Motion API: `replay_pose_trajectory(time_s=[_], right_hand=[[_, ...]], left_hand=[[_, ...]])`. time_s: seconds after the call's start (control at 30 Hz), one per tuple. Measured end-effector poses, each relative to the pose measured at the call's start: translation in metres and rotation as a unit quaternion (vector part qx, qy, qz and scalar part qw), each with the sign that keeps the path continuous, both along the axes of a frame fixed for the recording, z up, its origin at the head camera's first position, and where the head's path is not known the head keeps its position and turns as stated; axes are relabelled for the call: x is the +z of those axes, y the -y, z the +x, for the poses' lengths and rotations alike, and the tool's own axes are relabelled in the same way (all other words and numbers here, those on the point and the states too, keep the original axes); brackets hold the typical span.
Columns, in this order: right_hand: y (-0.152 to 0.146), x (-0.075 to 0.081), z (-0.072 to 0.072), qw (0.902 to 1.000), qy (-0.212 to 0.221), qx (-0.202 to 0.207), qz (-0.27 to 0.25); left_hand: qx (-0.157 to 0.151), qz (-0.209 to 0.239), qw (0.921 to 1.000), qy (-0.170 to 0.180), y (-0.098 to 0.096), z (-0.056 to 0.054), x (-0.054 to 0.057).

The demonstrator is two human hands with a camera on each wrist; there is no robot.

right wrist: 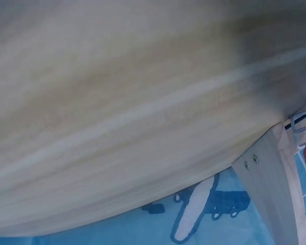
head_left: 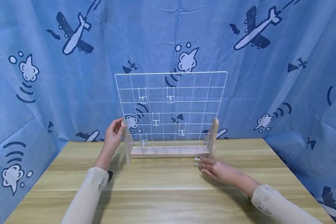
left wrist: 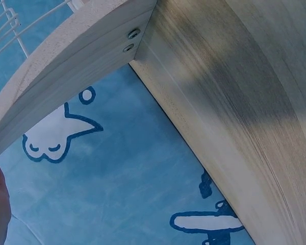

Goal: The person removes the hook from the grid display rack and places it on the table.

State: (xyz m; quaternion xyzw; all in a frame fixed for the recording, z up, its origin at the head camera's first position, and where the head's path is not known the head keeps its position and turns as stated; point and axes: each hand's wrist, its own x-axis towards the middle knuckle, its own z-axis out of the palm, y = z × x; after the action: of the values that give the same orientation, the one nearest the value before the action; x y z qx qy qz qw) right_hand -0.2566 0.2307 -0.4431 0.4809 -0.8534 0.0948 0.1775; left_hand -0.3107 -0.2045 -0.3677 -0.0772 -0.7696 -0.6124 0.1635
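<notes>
A white wire grid panel (head_left: 171,73) stands upright in a pale wooden stand. My left hand (head_left: 114,133) grips the top of the stand's left wooden side piece (head_left: 127,149); fingertips also show at the edge of the left wrist view. Low in front of the right side piece (head_left: 212,137), my right hand (head_left: 219,170) pinches a white wire hook (head_left: 197,159), its prongs pointing left. The right wrist view catches part of that hook (right wrist: 295,131) beside the wood. Several similar white hooks hang on the grid, among them an upper left one (head_left: 143,99) and a lower right one (head_left: 182,133).
A wooden crossbar (head_left: 168,154) joins the two side pieces at the bottom. Under the stand lies a wood-grain table (head_left: 162,199). Blue curtains (head_left: 156,37) printed with planes and clouds surround the table at the back and sides.
</notes>
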Motion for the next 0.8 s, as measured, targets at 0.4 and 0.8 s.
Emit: replay_pose_trajectory(time_s=[0.4, 0.8], right_hand=[[0.005, -0.004, 0.009, 0.9974, -0.071, 0.005, 0.007], [0.008, -0.007, 0.014, 0.9946, -0.102, -0.009, 0.02]], left_hand=[[0.002, 0.014, 0.9997, 0.018, -0.003, 0.004, 0.008], [0.004, 0.01, 0.9999, -0.005, 0.0, -0.001, -0.001]])
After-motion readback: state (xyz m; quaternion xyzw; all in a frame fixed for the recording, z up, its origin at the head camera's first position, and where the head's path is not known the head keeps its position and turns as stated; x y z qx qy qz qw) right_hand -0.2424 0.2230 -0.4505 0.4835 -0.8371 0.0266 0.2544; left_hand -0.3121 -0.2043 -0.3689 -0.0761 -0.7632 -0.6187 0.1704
